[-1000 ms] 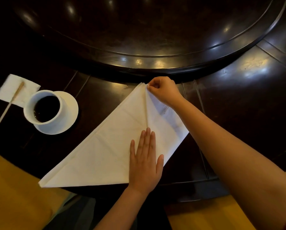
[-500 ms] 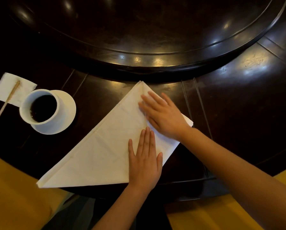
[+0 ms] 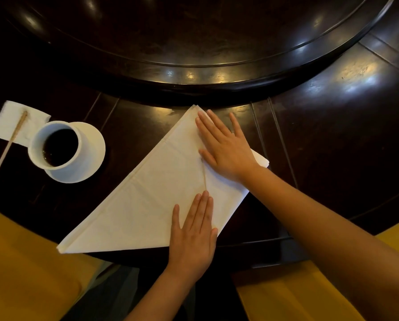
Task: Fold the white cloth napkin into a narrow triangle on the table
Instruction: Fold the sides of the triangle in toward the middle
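Observation:
The white cloth napkin (image 3: 147, 205) lies on the dark wooden table (image 3: 333, 158) as a triangle, its tip pointing away from me and its left corner hanging over the near edge. A folded flap covers its right side, with the flap's edge running down the middle. My right hand (image 3: 224, 149) presses flat on that flap near the tip, fingers straight and spread. My left hand (image 3: 194, 230) lies flat on the napkin's near part, fingers together, fingertips at the lower end of the flap's edge.
A white cup of dark liquid (image 3: 57, 147) stands on a white saucer (image 3: 90, 156) at the left. Behind it a wooden stirrer (image 3: 12, 140) lies on a paper napkin (image 3: 10, 121). A raised round turntable (image 3: 194, 66) fills the back. Yellow chair seats (image 3: 20, 274) flank me.
My right hand let go of the napkin's tip, flattened on the folded flap and slid up it towards the tip. My left hand stayed flat on the near part.

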